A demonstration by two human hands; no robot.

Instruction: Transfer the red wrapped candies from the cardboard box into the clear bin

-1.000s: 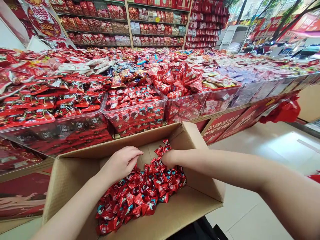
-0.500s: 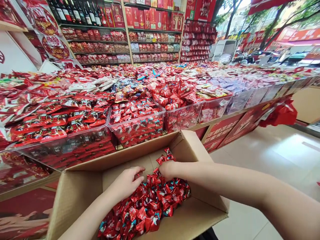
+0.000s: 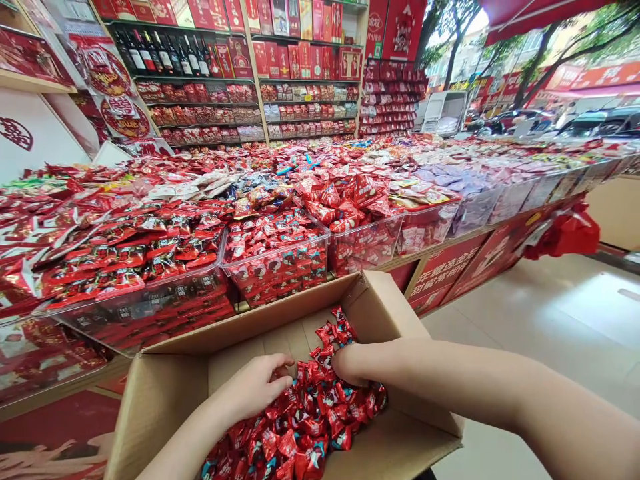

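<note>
Left hand [image 3: 261, 385] loosely bent, thumb parted from fingers, at edge of wrapped candies [image 3: 295, 437]; right hand [image 3: 350, 364] sunk among them, fingertips hidden, grip cannot be told. Candies: glossy red, teal and white patches, heaped below hands in cardboard box [image 3: 167, 393]. Beyond hands: clear bin [image 3: 280, 253], similar candies.

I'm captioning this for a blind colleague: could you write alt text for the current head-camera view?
A person's left hand and right hand reach into an open cardboard box of small red-wrapped candies, the right partly hidden among them. Beyond stand clear bins heaped with packets, then stocked shelves.
</note>
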